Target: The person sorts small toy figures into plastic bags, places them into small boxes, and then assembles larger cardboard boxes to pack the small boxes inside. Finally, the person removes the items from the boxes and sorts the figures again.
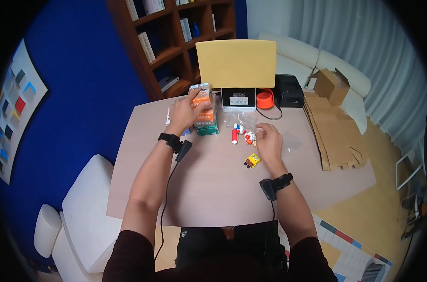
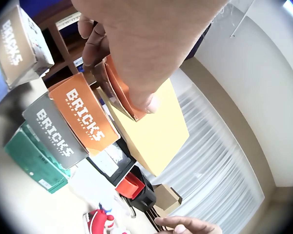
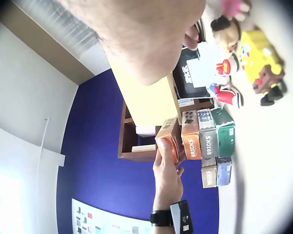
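Note:
My left hand (image 1: pixel 185 113) grips an orange box (image 2: pixel 118 87) by its sides, fingers and thumb curled round it. In the left wrist view, that box is held apart from a stack of an orange box (image 2: pixel 83 116), a grey box (image 2: pixel 56 135) and a green box (image 2: pixel 36 157). Over the small figures my right hand (image 1: pixel 270 144) hovers, its fingers loosely bent; its fingertips are partly hidden in the right wrist view. A yellow figure (image 1: pixel 253 160) lies nearest me, and a red one (image 1: pixel 235 137) lies left of the hand.
Brown (image 3: pixel 209 176) and blue (image 3: pixel 224 171) boxes stand beside the stack. Behind are a yellow panel (image 1: pixel 237 63), a black-and-white box (image 1: pixel 238 100), a red round item (image 1: pixel 264 99) and a black device (image 1: pixel 289 91). Flattened cardboard (image 1: pixel 333 129) lies at the right; clear bags lie near the figures.

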The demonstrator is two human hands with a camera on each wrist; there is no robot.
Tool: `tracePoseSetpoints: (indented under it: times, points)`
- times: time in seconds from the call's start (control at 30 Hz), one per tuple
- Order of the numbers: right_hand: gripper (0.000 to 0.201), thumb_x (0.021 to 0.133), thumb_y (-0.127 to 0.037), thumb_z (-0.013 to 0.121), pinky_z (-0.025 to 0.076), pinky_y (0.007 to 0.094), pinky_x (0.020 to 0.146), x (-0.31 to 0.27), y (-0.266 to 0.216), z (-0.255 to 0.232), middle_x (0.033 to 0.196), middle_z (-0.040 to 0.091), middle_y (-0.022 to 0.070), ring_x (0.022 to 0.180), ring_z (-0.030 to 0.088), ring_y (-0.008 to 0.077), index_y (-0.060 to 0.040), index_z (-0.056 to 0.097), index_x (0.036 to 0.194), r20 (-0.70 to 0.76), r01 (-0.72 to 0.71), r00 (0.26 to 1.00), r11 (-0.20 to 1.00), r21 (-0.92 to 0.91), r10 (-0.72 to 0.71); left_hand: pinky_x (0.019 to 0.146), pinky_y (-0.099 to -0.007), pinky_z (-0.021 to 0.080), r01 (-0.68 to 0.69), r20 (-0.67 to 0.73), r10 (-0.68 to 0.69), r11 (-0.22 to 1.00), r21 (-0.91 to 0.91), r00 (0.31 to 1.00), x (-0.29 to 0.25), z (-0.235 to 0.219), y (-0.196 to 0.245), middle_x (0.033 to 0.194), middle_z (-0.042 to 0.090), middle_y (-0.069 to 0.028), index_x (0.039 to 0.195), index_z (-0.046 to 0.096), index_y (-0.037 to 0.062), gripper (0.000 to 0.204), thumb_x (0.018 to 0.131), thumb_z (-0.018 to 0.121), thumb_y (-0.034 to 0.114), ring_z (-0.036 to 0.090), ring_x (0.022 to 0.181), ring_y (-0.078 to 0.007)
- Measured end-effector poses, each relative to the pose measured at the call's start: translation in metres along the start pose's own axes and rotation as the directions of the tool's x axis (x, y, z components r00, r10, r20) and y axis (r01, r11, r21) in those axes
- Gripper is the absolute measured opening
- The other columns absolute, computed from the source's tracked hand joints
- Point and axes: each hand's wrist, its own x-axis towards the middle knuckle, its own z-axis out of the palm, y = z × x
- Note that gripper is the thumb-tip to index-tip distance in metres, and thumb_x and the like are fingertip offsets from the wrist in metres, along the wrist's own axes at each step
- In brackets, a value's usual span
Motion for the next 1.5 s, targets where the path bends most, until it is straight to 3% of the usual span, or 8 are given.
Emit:
tracePoseSetpoints:
  times: [0.17, 0.27, 0.37, 0.47, 0.87, 1.2, 1.3, 1.5]
  points:
    - [0.013, 0.09, -0.008, 0.074, 0.057, 0.0468, 0.084, 0.001, 0.002, 0.002, 0.102, 0.076, 0.015, 0.092, 0.072, 0.0357, -0.0023, 0.078, 0.101, 0.037, -0.008, 0.999, 0.998, -0.064, 0.011, 0.101, -0.0503, 0.054, -0.087, -0.083, 0.093, 0.994, 0.07, 0.992, -0.012, 0.014, -0.01, 0.12, 0.076, -0.0248, 0.164, 0.047, 0.0217, 0.079, 0.096, 0.076, 0.05, 0.07, 0.115, -0.0441]
    - [0.013, 0.086, -0.004, 0.073, 0.056, 0.0469, 0.09, 0.001, 0.008, 0.004, 0.101, 0.076, 0.0143, 0.101, 0.07, 0.037, -0.0035, 0.078, 0.098, 0.026, 0.117, 0.993, 0.978, -0.173, -0.114, 0.108, -0.051, 0.051, 0.008, -0.053, -0.018, 0.984, -0.178, 0.998, -0.027, 0.019, -0.021, 0.135, 0.07, -0.0277, 0.166, 0.041, 0.0159, 0.077, 0.101, 0.071, 0.043, 0.065, 0.129, -0.0429]
    - [0.017, 0.082, 0.0, 0.072, 0.055, 0.0463, 0.095, 0.002, 0.008, 0.001, 0.104, 0.076, 0.0133, 0.105, 0.067, 0.0376, -0.0051, 0.079, 0.098, 0.059, 0.136, 0.99, 0.967, -0.213, -0.127, 0.113, -0.05, 0.048, 0.073, -0.275, -0.241, 0.86, -0.505, 0.931, -0.056, 0.022, -0.025, 0.15, 0.059, -0.0283, 0.161, 0.047, 0.0076, 0.065, 0.104, 0.068, 0.03, 0.059, 0.137, -0.0421]
    - [0.024, 0.079, 0.003, 0.073, 0.054, 0.0455, 0.097, 0.002, 0.01, 0.001, 0.107, 0.075, 0.0127, 0.105, 0.066, 0.0374, -0.0057, 0.079, 0.1, 0.094, 0.256, 0.966, 0.944, -0.209, -0.241, 0.114, -0.0491, 0.045, 0.034, -0.425, -0.18, 0.944, -0.328, 0.887, -0.082, 0.036, -0.05, 0.14, 0.064, -0.0259, 0.155, 0.054, 0.0061, 0.063, 0.099, 0.073, 0.03, 0.059, 0.13, -0.0413]
    - [0.041, 0.083, -0.004, 0.078, 0.045, 0.052, 0.113, -0.01, 0.001, 0.007, 0.14, 0.063, 0.0261, 0.13, 0.057, 0.0425, -0.0087, 0.076, 0.124, 0.273, 0.292, 0.935, 0.931, -0.221, -0.228, 0.111, -0.0608, 0.039, 0.29, -0.373, -0.206, 0.939, 0.186, 0.905, -0.087, 0.047, -0.063, 0.151, 0.046, -0.0324, 0.157, 0.054, 0.0161, 0.082, 0.089, 0.081, 0.054, 0.045, 0.138, -0.0531]
    - [0.02, 0.084, -0.001, 0.074, 0.052, 0.0487, 0.104, -0.009, 0.011, 0.008, 0.128, 0.068, 0.0261, 0.115, 0.065, 0.0435, -0.0045, 0.075, 0.104, 0.265, 0.303, 0.93, 0.939, -0.163, -0.254, 0.109, -0.0555, 0.047, 0.44, -0.284, -0.433, 0.897, -0.045, 0.855, -0.08, 0.047, -0.069, 0.145, 0.055, -0.0271, 0.15, 0.058, 0.0142, 0.07, 0.091, 0.078, 0.047, 0.057, 0.132, -0.0431]
    - [0.02, 0.082, 0.001, 0.073, 0.052, 0.0485, 0.102, -0.004, 0.008, 0.003, 0.124, 0.069, 0.0241, 0.114, 0.066, 0.0432, -0.0045, 0.075, 0.101, 0.396, 0.206, 0.908, 0.97, -0.129, -0.139, 0.106, -0.0521, 0.05, 0.431, -0.282, -0.444, 0.896, -0.112, 0.851, -0.092, 0.033, -0.069, 0.143, 0.056, -0.0265, 0.15, 0.057, 0.0134, 0.066, 0.092, 0.075, 0.04, 0.061, 0.127, -0.0431]
    - [0.028, 0.084, 0.001, 0.07, 0.05, 0.0488, 0.104, -0.001, 0.016, 0.002, 0.13, 0.067, 0.0225, 0.121, 0.062, 0.0421, -0.0055, 0.078, 0.111, 0.244, 0.24, 0.95, 0.953, -0.183, -0.192, 0.103, -0.0474, 0.052, 0.429, -0.133, -0.475, 0.862, -0.269, 0.87, -0.144, -0.022, -0.055, 0.136, 0.057, -0.0222, 0.15, 0.055, 0.0122, 0.066, 0.088, 0.074, 0.025, 0.063, 0.12, -0.0396]
